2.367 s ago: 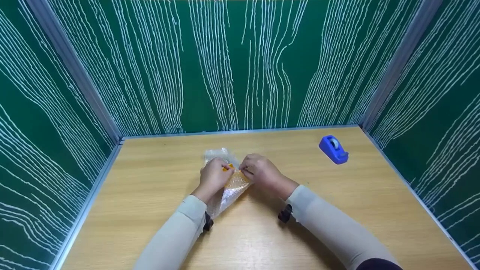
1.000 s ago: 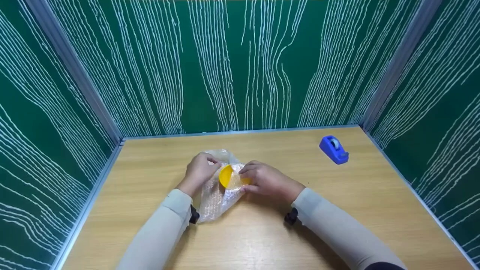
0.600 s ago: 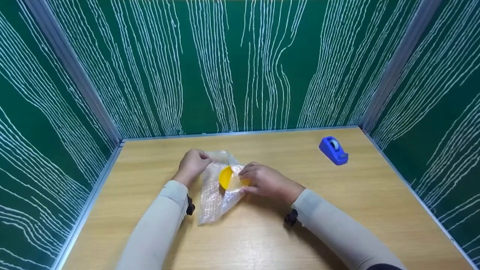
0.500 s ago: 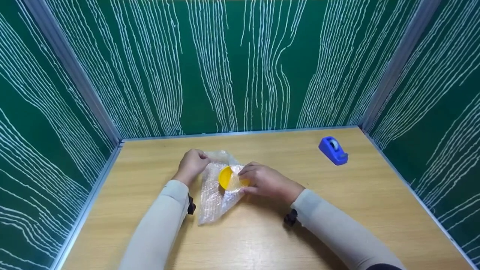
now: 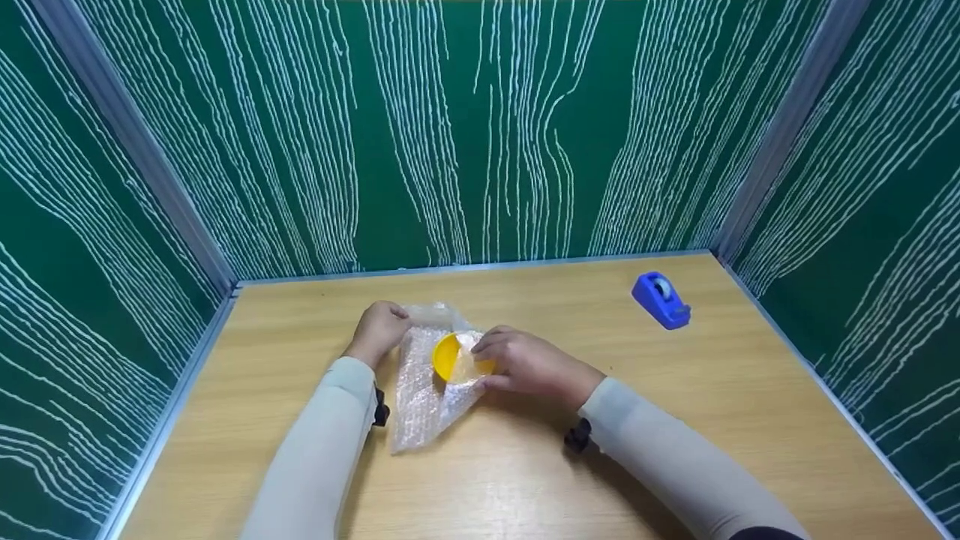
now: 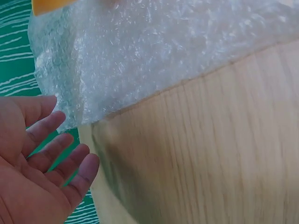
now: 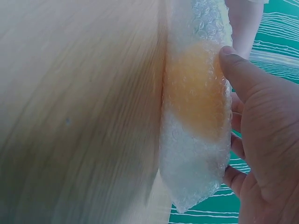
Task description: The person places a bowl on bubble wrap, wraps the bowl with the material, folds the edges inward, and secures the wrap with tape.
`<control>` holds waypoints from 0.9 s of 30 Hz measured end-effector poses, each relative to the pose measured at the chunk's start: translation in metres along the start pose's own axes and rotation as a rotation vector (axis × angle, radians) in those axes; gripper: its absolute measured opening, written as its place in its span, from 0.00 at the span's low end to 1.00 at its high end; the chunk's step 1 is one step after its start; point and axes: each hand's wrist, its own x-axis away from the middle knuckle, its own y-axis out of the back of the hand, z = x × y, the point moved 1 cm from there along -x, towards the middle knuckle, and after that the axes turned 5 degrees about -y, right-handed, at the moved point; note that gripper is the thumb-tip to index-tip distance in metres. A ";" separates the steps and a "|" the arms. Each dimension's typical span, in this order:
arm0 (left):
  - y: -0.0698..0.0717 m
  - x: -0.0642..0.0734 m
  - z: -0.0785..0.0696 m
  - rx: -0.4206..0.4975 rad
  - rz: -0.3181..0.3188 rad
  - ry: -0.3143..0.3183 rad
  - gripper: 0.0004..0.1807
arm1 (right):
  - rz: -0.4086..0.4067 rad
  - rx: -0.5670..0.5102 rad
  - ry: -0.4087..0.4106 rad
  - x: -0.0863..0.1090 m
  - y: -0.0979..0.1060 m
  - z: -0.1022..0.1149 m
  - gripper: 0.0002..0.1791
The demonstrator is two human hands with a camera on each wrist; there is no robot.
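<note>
Head view, yellow bowl: just left of and below the centre of the frame, its left part bare (image 5: 445, 357), its right part under a folded-over flap of clear bubble wrap (image 5: 420, 397).
Bubble wrap: spread on the wooden table (image 5: 262, 352), one corner pointing to the lower middle of the frame, another part reaching up above the bowl.
Right hand (image 5: 531, 364): right of the bowl, pinching the folded wrap over it; the right wrist view shows the thumb on the near face and fingers behind, the bowl's colour glowing orange through the bubbles.
Left hand (image 6: 44, 172): at the wrap's upper-left edge in the head view; in the left wrist view, lower left, fingers spread and slightly bent. Whether the fingertips touch the wrap, I cannot tell.
Tape dispenser (image 5: 660, 301): blue, a pale roll inside, upper right of the table; any lettering on it is too small to read.
Green walls (image 5: 600, 112): wavy white strokes running down them across the top and sides of the frame.
Sleeves (image 5: 307, 457): pale, rising from the bottom edge.
</note>
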 end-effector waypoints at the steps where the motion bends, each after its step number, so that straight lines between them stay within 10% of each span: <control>1: 0.001 0.000 0.000 0.011 -0.002 0.009 0.16 | -0.002 0.001 0.000 0.000 0.000 0.000 0.26; 20: 0.003 -0.014 0.020 0.120 -0.094 -0.110 0.10 | -0.020 0.000 0.015 0.001 -0.002 0.000 0.25; 27: 0.004 0.005 0.009 0.063 -0.089 -0.148 0.05 | -0.008 0.007 0.018 0.001 -0.002 0.000 0.26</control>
